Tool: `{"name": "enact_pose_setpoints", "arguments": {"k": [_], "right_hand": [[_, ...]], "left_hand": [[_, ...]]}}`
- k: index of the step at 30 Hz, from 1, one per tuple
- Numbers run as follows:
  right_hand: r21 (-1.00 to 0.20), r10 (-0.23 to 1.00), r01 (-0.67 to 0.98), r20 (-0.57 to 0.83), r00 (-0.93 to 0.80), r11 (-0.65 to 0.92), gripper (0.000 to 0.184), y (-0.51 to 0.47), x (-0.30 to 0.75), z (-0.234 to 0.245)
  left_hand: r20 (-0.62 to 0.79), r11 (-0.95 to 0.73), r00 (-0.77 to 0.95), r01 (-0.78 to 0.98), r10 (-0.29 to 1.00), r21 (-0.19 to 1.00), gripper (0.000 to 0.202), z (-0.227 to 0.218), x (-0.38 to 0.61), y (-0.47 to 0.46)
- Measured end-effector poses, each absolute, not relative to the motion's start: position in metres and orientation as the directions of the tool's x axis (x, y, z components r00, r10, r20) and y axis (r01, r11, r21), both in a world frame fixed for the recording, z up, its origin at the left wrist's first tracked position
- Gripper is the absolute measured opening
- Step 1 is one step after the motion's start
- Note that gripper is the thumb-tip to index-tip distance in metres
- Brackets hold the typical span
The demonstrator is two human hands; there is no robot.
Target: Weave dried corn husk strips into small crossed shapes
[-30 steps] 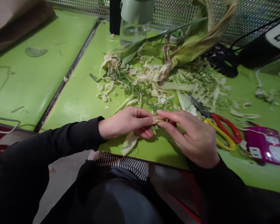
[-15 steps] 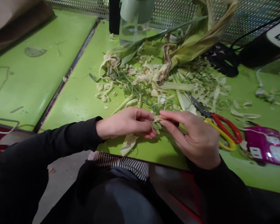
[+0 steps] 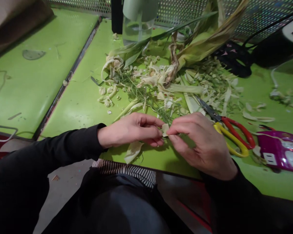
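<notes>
Between my two hands is a small pale piece of corn husk (image 3: 165, 129), close above the front of the green table. My left hand (image 3: 134, 130) pinches its left side between thumb and fingers. The fingertips of my right hand (image 3: 200, 141) are closed on its right side. A larger flat strip of husk (image 3: 133, 152) lies on the table just under my left hand. Beyond my fingers spreads a heap of shredded husk (image 3: 151, 81) with thin green strands. Scissors (image 3: 234, 135) with red and yellow handles lie to the right of my right hand, blades pointing into the heap.
Long corn husks (image 3: 197, 52) lie at the back, near a water bottle (image 3: 138, 26) and a perforated screen (image 3: 185, 16). At right are a purple packet (image 3: 280, 149) and a black cylinder (image 3: 271, 48). A brown paper bag (image 3: 17, 22) sits at far left. A seam divides the table.
The husk piece between my fingertips has turned and now stands up more visibly. My right hand has risen slightly and its fingers have curled more. My left hand has barely moved.
</notes>
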State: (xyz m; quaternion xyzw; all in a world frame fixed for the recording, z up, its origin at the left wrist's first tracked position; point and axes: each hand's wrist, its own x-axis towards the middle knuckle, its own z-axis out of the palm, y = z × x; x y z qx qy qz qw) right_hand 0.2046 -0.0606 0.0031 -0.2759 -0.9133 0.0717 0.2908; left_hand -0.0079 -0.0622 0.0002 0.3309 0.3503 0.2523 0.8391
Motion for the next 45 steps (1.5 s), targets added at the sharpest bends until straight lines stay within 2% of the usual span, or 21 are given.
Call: {"name": "enact_pose_setpoints", "arguments": {"k": [5, 12, 19, 22, 27, 31, 35, 40, 45], "right_hand": [[-0.351, 0.611, 0.500, 0.453, -0.649, 0.791, 0.013, -0.063, 0.204, 0.004], [-0.354, 0.650, 0.547, 0.451, -0.611, 0.759, 0.011, -0.066, 0.201, 0.004], [-0.343, 0.685, 0.600, 0.476, -0.552, 0.722, 0.014, -0.070, 0.197, 0.002], [-0.295, 0.665, 0.614, 0.504, -0.551, 0.732, 0.014, -0.071, 0.197, 0.001], [-0.148, 0.602, 0.632, 0.524, -0.602, 0.761, 0.014, -0.072, 0.193, 0.001], [-0.099, 0.568, 0.632, 0.561, -0.602, 0.769, 0.016, -0.073, 0.189, 0.001], [-0.131, 0.620, 0.677, 0.554, -0.556, 0.724, 0.017, -0.075, 0.191, -0.001], [-0.249, 0.679, 0.699, 0.586, -0.443, 0.671, 0.016, -0.075, 0.192, -0.004], [-0.300, 0.703, 0.701, 0.592, -0.395, 0.647, 0.016, -0.076, 0.189, -0.005]], "left_hand": [[-0.432, 0.636, 0.574, -0.211, 0.695, 0.743, 0.010, -0.004, -0.007, -0.062], [-0.408, 0.586, 0.538, -0.212, 0.738, 0.782, 0.001, -0.008, -0.006, -0.062], [-0.427, 0.563, 0.462, -0.209, 0.777, 0.799, 0.001, -0.005, -0.002, -0.065], [-0.424, 0.556, 0.450, -0.215, 0.786, 0.803, 0.003, -0.004, -0.001, -0.066], [-0.445, 0.571, 0.441, -0.206, 0.780, 0.795, 0.004, -0.005, 0.001, -0.067], [-0.413, 0.534, 0.443, -0.191, 0.796, 0.824, 0.010, -0.008, 0.000, -0.068], [-0.360, 0.485, 0.457, -0.193, 0.814, 0.853, 0.016, -0.010, -0.002, -0.068], [-0.332, 0.459, 0.473, -0.183, 0.816, 0.869, 0.020, -0.011, -0.004, -0.066], [-0.275, 0.409, 0.473, -0.206, 0.837, 0.889, 0.018, -0.013, -0.003, -0.067]]}}
